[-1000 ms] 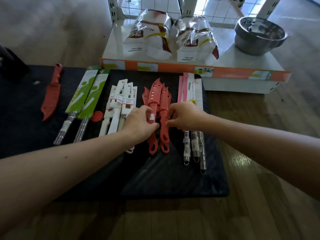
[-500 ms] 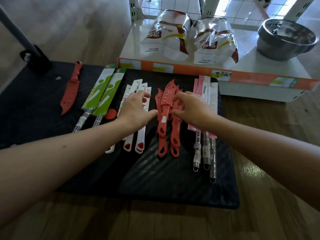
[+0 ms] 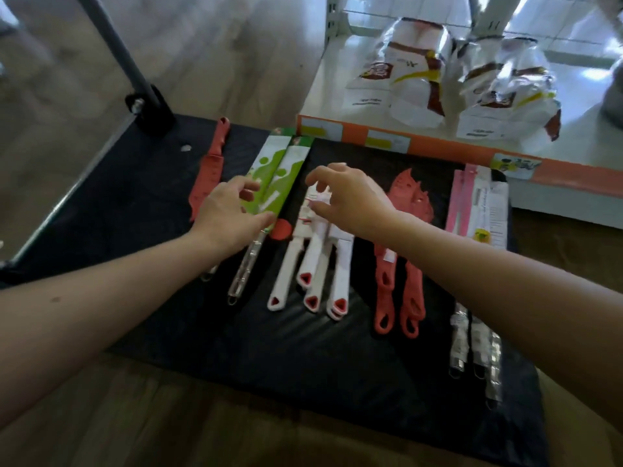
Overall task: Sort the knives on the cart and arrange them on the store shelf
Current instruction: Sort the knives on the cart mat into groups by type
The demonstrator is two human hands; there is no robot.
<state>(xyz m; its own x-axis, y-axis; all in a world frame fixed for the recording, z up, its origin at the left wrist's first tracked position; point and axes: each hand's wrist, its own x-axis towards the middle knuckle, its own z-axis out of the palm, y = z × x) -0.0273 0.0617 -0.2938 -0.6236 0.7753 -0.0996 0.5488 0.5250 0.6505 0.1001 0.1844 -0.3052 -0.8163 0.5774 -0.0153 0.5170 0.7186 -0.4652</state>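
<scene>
Knives lie in groups on the black cart deck (image 3: 303,358). From left to right: a lone red knife (image 3: 209,170), two green-sleeved knives (image 3: 285,170), several white-handled knives (image 3: 313,264), red knives (image 3: 399,284), and pink and white packaged knives (image 3: 478,210) with metal handles. My left hand (image 3: 227,214) hovers over the lower part of the green sleeves, fingers loosely curled, thumb at the sleeve's edge. My right hand (image 3: 350,200) hangs above the upper ends of the white-handled knives, fingers curved and holding nothing.
The store shelf (image 3: 438,148) with its orange price strip stands just behind the cart and carries two white snack bags (image 3: 408,82). The cart's grey handle post (image 3: 114,52) rises at the back left. Wooden floor surrounds the cart.
Both hands have left the red knives and moved left: the left from the white-handled knives to the green sleeves, the right to the white-handled knives. The camera has come closer.
</scene>
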